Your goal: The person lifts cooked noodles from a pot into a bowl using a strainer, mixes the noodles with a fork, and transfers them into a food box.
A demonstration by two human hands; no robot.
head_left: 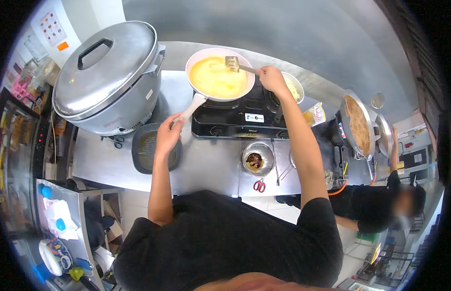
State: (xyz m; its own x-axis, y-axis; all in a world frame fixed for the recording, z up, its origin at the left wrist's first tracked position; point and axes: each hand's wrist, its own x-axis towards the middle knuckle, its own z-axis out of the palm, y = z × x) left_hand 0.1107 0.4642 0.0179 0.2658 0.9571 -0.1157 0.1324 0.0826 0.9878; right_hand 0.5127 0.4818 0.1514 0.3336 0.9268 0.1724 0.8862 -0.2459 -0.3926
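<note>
My left hand [170, 132] is wrapped round the pale handle of a frying pan [199, 98]. The pan sits over the left side of a black gas stove [235, 119] and is tilted a little in this view. Yellow beaten egg [216, 80] spreads across its bottom. My right hand [272, 80] grips the grey handle of a spatula [233, 64], whose flat head is over the egg near the pan's right rim. Egg bits cling to the spatula head. Just behind my right wrist is a pale bowl [294, 86] with light shredded food, partly hidden.
A large rice cooker [109, 77] stands at the left, with a square dark grill pan [147, 150] before it. Near the front edge are a steel bowl [259, 159] and red scissors [259, 185]. A wide pan of brown food [356, 123] and another person [376, 206] are at the right.
</note>
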